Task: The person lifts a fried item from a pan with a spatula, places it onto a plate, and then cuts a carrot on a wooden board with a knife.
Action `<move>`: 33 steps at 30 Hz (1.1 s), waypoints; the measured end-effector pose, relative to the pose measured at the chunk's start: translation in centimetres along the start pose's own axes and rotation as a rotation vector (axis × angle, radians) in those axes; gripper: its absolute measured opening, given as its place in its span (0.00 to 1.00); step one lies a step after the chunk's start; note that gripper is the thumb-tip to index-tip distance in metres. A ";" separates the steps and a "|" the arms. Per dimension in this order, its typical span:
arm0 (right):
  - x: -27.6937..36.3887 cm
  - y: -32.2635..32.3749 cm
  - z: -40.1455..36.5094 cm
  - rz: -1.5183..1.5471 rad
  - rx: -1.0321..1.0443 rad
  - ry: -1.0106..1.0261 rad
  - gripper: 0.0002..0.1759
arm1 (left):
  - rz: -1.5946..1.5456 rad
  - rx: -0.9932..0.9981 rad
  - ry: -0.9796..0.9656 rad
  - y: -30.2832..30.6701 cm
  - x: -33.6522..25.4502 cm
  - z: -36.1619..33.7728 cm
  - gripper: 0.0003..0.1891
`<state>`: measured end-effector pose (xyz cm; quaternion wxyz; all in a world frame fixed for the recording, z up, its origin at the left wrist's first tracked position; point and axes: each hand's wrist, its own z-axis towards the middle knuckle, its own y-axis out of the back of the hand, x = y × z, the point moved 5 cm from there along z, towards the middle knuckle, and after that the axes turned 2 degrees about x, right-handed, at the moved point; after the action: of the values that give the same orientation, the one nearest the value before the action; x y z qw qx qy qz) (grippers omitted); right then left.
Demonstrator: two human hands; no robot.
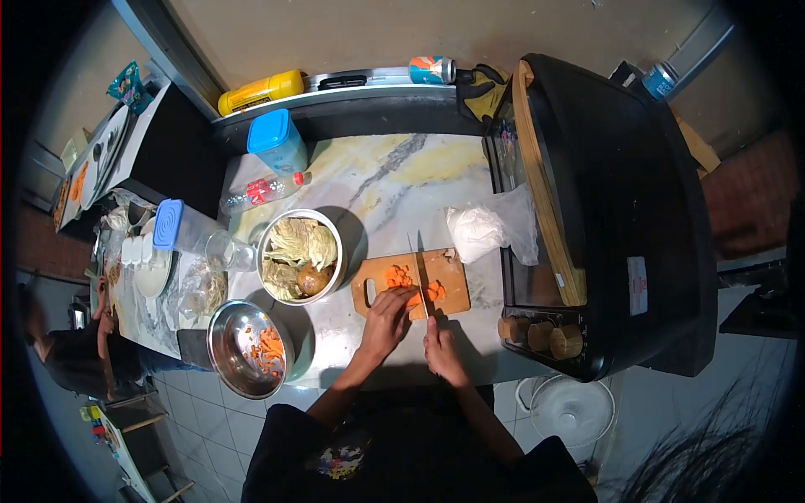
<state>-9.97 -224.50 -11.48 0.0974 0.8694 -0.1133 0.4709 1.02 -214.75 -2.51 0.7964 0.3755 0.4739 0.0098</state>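
A wooden cutting board (455, 285) lies on the marble counter, with chopped orange pieces (399, 275) on it. My right hand (441, 345) is closed round the handle of a knife (422, 272), whose blade points away from me across the board. Just left of the blade, my left hand (387, 318) presses bent fingers on an orange piece at the board's lower edge. Left of the board stands a white bowl (339, 277) with leafy vegetables and a brown round item. Nearer me on the left is a steel bowl (220, 360) holding orange peelings.
A black oven (625, 210) borders the counter on the right, beside a plastic bag of white contents (478, 233). Farther back are a plastic bottle (258, 192) and a blue-lidded container (281, 151). Another person (80, 360) stands at far left.
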 end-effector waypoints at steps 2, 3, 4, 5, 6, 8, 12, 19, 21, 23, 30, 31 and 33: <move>0.6 0.1 -0.2 -0.013 -0.004 -0.009 0.34 | 0.002 0.004 0.003 -0.1 0.1 -0.1 0.16; 0.9 0.2 -0.2 -0.025 -0.012 -0.020 0.34 | -0.002 0.005 0.006 -0.2 0.2 -0.2 0.16; 1.0 0.2 0.0 -0.023 -0.011 -0.018 0.34 | -0.008 0.006 0.010 -0.2 0.3 -0.2 0.16; 0.8 0.3 0.1 -0.011 -0.023 -0.063 0.34 | -0.006 0.006 0.010 -0.1 0.4 -0.2 0.16; 0.6 0.5 0.2 0.000 -0.037 -0.109 0.34 | -0.017 0.017 0.015 -0.1 0.5 -0.1 0.16; 1.2 0.7 0.4 0.033 -0.012 -0.143 0.34 | -0.030 0.029 0.024 -0.1 0.6 0.0 0.16; 1.4 0.6 0.7 0.079 0.030 -0.185 0.39 | -0.057 0.043 0.031 -0.1 0.5 0.3 0.16; 2.2 0.6 0.3 0.117 0.050 -0.151 0.36 | -0.084 0.066 0.031 -0.6 0.4 0.5 0.16; 2.3 0.8 0.4 0.075 0.031 -0.153 0.37 | -0.071 0.061 0.013 -0.6 0.4 0.4 0.16; 2.6 0.9 0.4 0.069 0.021 -0.140 0.37 | -0.057 0.055 -0.005 -0.6 0.4 0.4 0.16; 2.3 1.1 0.6 0.066 -0.029 -0.143 0.36 | 0.039 0.044 -0.009 -0.3 0.2 0.2 0.14; 1.7 1.2 0.8 0.066 -0.029 -0.145 0.36 | 0.042 0.040 -0.004 -0.3 0.2 0.2 0.14; 0.8 1.3 1.4 -0.010 -0.032 -0.027 0.35 | 0.039 0.037 -0.006 -0.5 0.5 0.1 0.14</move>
<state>-8.79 -226.17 -11.43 0.1120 0.8747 -0.1177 0.4566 1.18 -215.04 -3.15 0.7904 0.3993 0.4643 0.0156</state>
